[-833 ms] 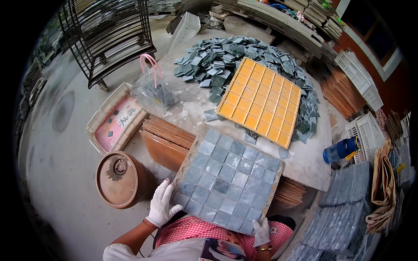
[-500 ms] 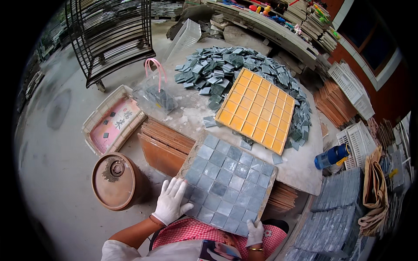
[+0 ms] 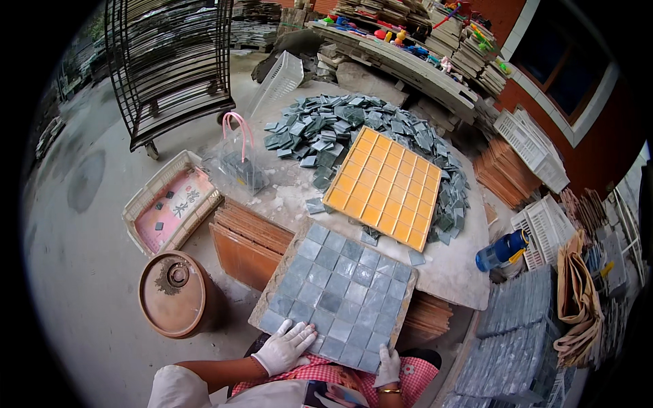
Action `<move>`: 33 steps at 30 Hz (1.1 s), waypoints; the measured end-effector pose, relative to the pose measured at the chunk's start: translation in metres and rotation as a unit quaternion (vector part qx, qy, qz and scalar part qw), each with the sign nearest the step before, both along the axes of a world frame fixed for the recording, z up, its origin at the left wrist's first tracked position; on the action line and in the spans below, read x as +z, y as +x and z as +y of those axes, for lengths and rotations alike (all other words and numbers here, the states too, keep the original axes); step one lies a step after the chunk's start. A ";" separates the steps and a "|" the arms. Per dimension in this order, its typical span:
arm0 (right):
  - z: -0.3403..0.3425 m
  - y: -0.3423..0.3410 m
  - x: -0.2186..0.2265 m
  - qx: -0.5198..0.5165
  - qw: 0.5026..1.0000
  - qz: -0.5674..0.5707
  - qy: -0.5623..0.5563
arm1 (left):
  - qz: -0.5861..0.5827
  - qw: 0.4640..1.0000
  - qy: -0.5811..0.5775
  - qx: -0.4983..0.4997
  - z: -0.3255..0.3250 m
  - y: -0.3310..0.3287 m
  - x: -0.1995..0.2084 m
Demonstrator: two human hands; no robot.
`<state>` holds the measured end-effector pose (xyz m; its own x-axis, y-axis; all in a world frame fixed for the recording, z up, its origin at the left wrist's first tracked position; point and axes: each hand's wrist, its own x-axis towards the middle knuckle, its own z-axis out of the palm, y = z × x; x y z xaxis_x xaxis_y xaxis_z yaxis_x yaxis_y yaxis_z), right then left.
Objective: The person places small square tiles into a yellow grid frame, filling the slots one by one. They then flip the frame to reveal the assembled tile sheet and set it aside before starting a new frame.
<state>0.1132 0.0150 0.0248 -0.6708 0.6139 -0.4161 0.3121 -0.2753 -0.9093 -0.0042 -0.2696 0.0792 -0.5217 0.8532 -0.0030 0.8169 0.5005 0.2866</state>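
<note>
Your left hand [image 3: 286, 345], in a white glove, lies palm down on the near left part of a square tile grid [image 3: 337, 289], its fingers straight and slightly parted, gripping nothing. Your right hand [image 3: 388, 367], also gloved, is closed on the near right corner of the board [image 3: 271, 292] under the tiles, thumb on top; the board hides whatever part of your grip lies beneath. The tiles are grey-blue, set in close rows, and a rough strip of the board shows along its left side. The board sits in front of you, above your red-and-white checked apron [image 3: 333, 372], and overlaps the near edge of a pale surface [image 3: 462, 268] in this view.

Toward the surface's far edge is a broad heap of loose grey tiles [image 3: 326, 129]. An orange gridded tray [image 3: 384, 189] leans over the near side of that heap, tilted. By the surface's left edge is a clear bag [image 3: 238, 170] with pink handles.

To your left, brown panels [image 3: 245, 248] stand upright beside the board. Farther left are a lidded brown bucket [image 3: 177, 296] and a cream crate [image 3: 139, 228], lined in pink, with a few small dark tiles inside. To your right, a blue bottle [image 3: 500, 251] stands near the surface's right edge, just beyond stacked grey tile sheets [image 3: 510, 340].
</note>
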 end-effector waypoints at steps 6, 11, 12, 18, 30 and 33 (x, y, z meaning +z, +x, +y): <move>0.001 -0.003 0.033 0.033 0.999 -0.025 0.033 | 0.014 0.935 0.241 0.262 0.000 -0.070 0.003; 0.018 -0.009 -0.017 0.003 1.000 -0.001 0.006 | -0.686 0.534 0.376 0.321 -0.028 -0.156 -0.098; 0.016 -0.007 -0.023 -0.009 1.000 0.017 0.012 | -0.700 0.538 0.314 0.350 -0.014 -0.148 -0.032; -0.002 0.002 0.020 -0.004 0.991 -0.038 0.125 | -0.512 0.718 0.229 0.412 -0.030 -0.122 -0.034; -0.142 -0.167 0.015 0.372 0.927 0.032 0.003 | -0.343 0.358 0.487 0.719 -0.236 0.032 -0.041; -0.203 -0.204 -0.024 0.425 0.904 0.023 -0.048 | -0.303 0.248 0.534 0.749 -0.265 0.064 -0.066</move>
<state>-0.0910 -0.1881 0.0011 -0.9011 -0.1690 -0.3993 0.4099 -0.0318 -0.9116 0.0594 -0.5351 0.0134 -0.4358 -0.6142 -0.6579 -0.4124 -0.5134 0.7525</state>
